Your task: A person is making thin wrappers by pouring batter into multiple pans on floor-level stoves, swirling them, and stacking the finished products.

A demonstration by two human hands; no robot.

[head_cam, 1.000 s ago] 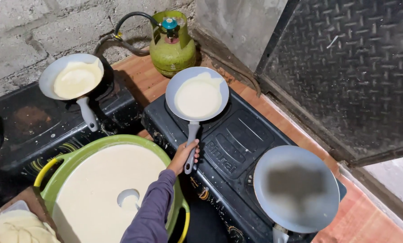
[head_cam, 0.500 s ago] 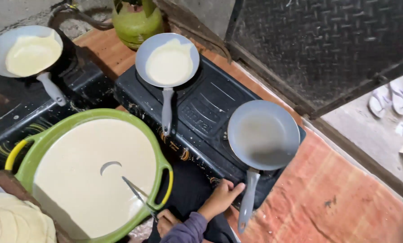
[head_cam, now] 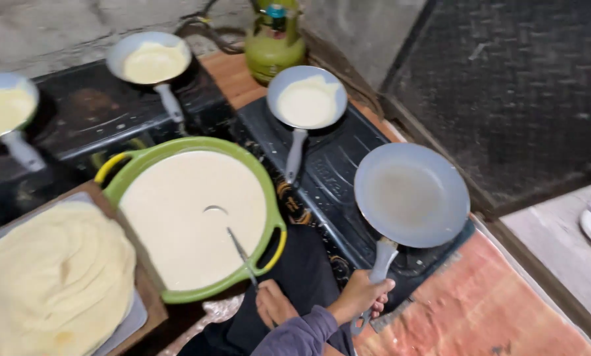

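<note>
Packages: none in view.
Screens: none.
Signs: none.
Labels: one possible, on the green gas cylinder [head_cam: 273, 49] at the top, behind the stove [head_cam: 338, 171]. A paler patch on its front face, too blurred to tell shape or print.
Stove markings: faint light marks on the black stove top between the two pans, and along its front edge; illegible.

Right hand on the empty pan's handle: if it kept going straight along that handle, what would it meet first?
The right hand points along the handle toward the empty pan; its bowl comes first, though depth is uncertain.
</note>
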